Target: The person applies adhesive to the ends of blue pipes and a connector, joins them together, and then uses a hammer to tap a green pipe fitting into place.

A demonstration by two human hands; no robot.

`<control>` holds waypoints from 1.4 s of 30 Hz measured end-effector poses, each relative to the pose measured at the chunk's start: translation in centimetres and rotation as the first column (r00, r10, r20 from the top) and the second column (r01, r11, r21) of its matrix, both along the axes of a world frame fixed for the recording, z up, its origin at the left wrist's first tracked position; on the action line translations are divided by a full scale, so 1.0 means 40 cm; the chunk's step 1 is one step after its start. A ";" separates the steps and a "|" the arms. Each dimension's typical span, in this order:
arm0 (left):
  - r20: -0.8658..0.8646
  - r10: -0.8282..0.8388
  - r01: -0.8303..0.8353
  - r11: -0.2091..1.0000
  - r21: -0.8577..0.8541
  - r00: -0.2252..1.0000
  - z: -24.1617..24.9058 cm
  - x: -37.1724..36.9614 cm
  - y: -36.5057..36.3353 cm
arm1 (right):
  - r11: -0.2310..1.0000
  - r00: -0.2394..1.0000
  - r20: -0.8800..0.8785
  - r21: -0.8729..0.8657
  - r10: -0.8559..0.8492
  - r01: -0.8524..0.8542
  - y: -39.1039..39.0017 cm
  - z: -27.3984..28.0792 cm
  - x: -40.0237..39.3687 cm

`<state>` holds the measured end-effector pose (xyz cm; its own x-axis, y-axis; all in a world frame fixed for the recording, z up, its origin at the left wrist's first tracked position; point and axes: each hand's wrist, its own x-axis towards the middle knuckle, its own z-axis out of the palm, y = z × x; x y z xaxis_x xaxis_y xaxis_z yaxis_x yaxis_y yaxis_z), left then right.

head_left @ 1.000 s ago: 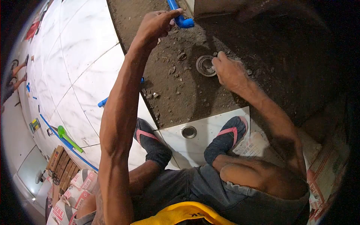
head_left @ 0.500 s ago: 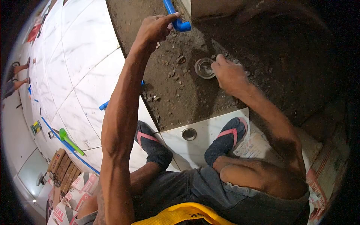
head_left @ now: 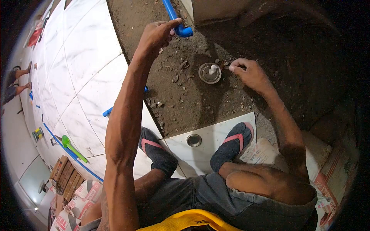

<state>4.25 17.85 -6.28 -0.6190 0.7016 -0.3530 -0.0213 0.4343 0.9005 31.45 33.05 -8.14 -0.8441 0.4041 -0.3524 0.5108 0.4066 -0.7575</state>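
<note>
My left hand (head_left: 157, 35) is closed around the lower end of a blue pipe (head_left: 170, 9), just above its elbow fitting (head_left: 185, 32). Between the thumb and fingers of my right hand (head_left: 250, 76) is pinched a thin wire-like stick (head_left: 224, 68). A fluffy white tip (head_left: 213, 69) on its far end overlaps a small round can (head_left: 210, 80), which stands on the bare soil (head_left: 181, 100). Near my feet, a round metal-rimmed piece (head_left: 194, 140) rests on the white tile strip (head_left: 181, 150).
White floor tiles (head_left: 92, 42) extend to the left, bearing a short blue pipe piece (head_left: 107, 112), a long thin blue pipe (head_left: 88, 168) and a green tool (head_left: 73, 149). Printed sacks (head_left: 262, 151) lie beside my right foot. Another person's legs (head_left: 21, 88) show at far left.
My right hand has drawn back to the right from the can, and the white-tipped stick now shows. The left hand and blue pipe have shifted slightly downward in view.
</note>
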 end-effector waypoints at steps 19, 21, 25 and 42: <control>0.147 0.114 -0.100 0.990 -0.101 0.983 0.051 0.017 0.031 | 0.538 0.765 -0.060 -0.746 -0.642 0.393 -0.027 0.011 -0.056; 0.147 0.120 -0.102 0.987 -0.125 0.982 0.036 0.010 0.029 | 0.547 0.743 -0.070 -0.723 -0.665 0.421 -0.033 0.024 -0.098; 0.165 0.140 -0.118 0.983 -0.138 0.976 0.069 0.022 0.040 | 0.570 0.736 -0.088 -0.695 -0.671 0.437 -0.035 0.019 -0.145; 0.190 0.103 -0.091 0.993 -0.070 0.976 0.065 0.031 0.037 | 1.000 0.912 -0.410 -0.004 0.023 -0.027 0.055 0.034 -0.207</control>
<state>5.49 19.35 -3.69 -0.5995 0.6148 -0.5125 -0.2367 0.4755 0.8473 23.17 35.24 -6.77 -0.9251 0.3791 0.0234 0.1439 0.4068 -0.9021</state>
